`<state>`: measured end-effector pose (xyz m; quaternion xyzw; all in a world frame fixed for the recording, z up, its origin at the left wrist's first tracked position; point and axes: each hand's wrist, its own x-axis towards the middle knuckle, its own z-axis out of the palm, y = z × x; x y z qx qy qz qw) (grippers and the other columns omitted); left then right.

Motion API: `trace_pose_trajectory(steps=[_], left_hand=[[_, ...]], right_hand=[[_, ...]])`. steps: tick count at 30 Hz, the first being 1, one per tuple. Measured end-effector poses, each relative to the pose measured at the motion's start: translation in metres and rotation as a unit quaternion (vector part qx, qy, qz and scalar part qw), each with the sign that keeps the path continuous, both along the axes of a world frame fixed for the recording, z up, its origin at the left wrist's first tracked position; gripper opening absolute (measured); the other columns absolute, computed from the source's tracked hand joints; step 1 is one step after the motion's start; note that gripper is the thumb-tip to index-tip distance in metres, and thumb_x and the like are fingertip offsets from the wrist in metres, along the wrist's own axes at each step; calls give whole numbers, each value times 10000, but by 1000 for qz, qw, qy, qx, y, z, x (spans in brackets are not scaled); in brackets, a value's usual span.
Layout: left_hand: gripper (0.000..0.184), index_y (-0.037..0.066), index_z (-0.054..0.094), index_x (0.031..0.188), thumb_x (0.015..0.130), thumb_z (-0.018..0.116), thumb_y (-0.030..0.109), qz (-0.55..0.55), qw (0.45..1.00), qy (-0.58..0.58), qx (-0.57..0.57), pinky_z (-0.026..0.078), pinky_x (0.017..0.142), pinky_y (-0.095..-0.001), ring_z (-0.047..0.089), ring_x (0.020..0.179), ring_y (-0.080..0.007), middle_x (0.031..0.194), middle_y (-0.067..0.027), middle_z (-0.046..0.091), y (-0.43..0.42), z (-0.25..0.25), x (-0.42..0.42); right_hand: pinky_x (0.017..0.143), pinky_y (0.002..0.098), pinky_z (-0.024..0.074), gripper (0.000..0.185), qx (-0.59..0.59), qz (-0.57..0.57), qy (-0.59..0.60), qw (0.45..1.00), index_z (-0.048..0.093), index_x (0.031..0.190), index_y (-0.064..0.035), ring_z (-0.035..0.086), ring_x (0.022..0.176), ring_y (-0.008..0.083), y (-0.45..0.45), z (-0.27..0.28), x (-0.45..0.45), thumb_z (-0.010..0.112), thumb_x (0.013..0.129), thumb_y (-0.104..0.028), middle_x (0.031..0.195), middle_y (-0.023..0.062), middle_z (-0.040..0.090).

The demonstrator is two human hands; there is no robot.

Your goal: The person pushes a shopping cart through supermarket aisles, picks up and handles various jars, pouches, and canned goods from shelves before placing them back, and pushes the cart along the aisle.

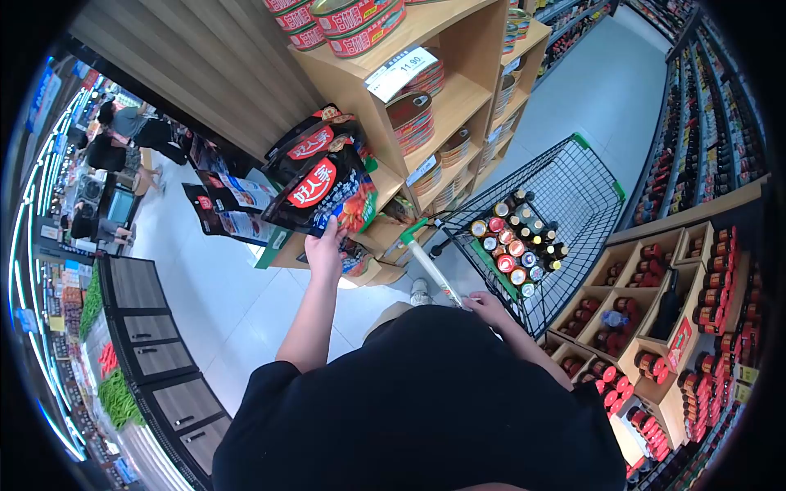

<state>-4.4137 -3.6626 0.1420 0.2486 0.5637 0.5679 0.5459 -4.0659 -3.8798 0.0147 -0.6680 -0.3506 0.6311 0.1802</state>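
Observation:
My left hand (325, 250) is closed on the lower edge of a black food pouch (321, 190) with a red label and a picture of food, its thumb on the front. The pouch is tilted in front of similar black pouches (308, 142) at the end of a wooden shelf. My right hand (488, 310) is closed at the near end of the shopping cart's handle (434, 268); its fingers are partly hidden. Inside the black wire cart (573, 184), several jars and bottles (514, 244) stand grouped together.
The wooden shelf (463, 94) holds stacked cans (360, 24) and a price tag (401, 74). Right of the cart is a wooden rack (602, 299) of red-lidded jars. Vegetables (119, 398) lie on a counter at left. Other people (135, 127) are further back at left.

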Motion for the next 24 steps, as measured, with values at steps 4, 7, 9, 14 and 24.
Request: trace_pose_trajectory(steps=[4,7,9,14,24], left_hand=[[354,24,505,1278,955,645,69,-11,991,71,111,502,919,-324,620,1045,-172,1223,-103,622,17,-19,1],[375,-6,459,1317,972,604,31,-2,986,145,84,430,1005,-315,583,1123,-168,1248,-101,610,5,-16,-2],[372,-14,454,1319,975,591,19,-34,980,89,174,422,1018,-316,573,1141,-165,1249,-98,607,5,-32,-3],[415,-3,434,1335,957,605,5,-90,972,99,195,403,1024,-312,527,1194,-164,1292,-115,553,17,-27,8],[243,74,604,1173,931,616,101,-567,790,229,52,502,945,-333,620,1124,-196,1126,-77,646,-49,-36,20]], right_hand=[[858,355,529,582,43,7,-127,991,605,1218,39,686,979,263,-20,19,9,707,892,-432,1070,190,697],[849,378,522,571,48,20,-183,982,619,1195,44,694,960,307,-58,-11,13,640,927,-461,1010,195,713],[874,413,509,620,0,-68,-137,988,629,1173,47,688,975,346,-76,-13,8,546,958,-529,999,214,711],[878,476,501,650,-83,-10,-298,951,685,1082,-1,669,1006,410,-93,37,-12,395,989,-575,1030,256,699],[636,520,520,438,-17,-102,-557,824,692,765,-93,681,702,385,-130,20,-28,475,938,-431,736,167,685]])
